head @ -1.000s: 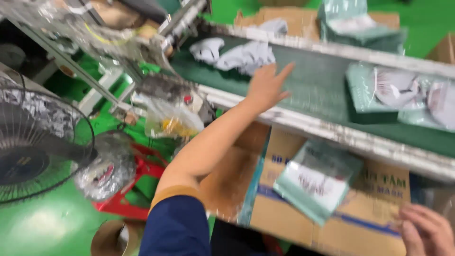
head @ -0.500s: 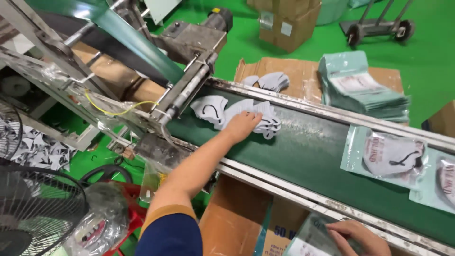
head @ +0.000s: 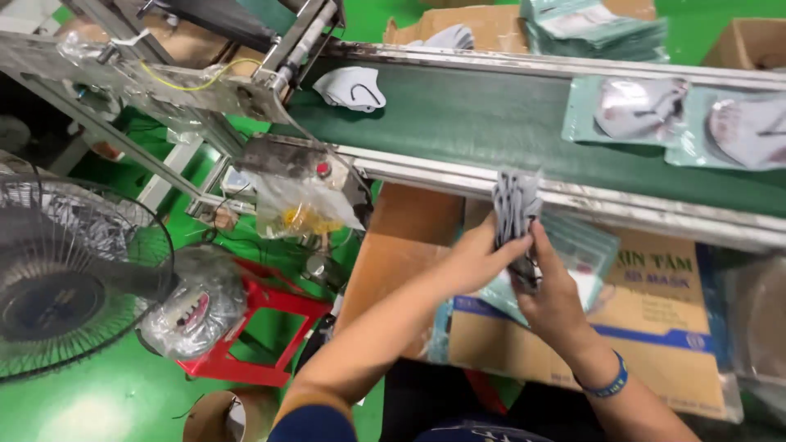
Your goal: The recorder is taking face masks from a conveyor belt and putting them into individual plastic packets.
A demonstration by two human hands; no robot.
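Head view, looking down over the edge of a green conveyor belt [head: 491, 123]. Both hands meet below the belt's near metal rail [head: 622, 205], in front of the body. Left hand [head: 475, 258] comes in from lower left, fingers clenched around the lower part of a small stack of grey-and-white masks [head: 516, 205]; the stack stands roughly upright, its top edge level with the rail. Right hand [head: 553, 299], blue wristband [head: 606, 385] on the wrist, grips the same stack from the right and below, fingers wrapped about its base; the two hands touch each other at the stack. Masks held together, edges slightly fanned; exact count cannot be told. Directly beneath the hands: an open cardboard box [head: 655, 327] with blue print, holding pale green pouches [head: 573, 254]. On the belt: one loose white mask [head: 354, 88] at the left end near the machine frame [head: 205, 90], and two filled pale green pouches [head: 630, 110] at the right, well apart from the hands. Beyond the belt, a pile of pouches [head: 589, 24] on another carton. Left of the person: a wire-guard fan [head: 65, 278], a red stool [head: 262, 327] carrying a clear bag [head: 192, 307] of masks, green floor [head: 74, 409].
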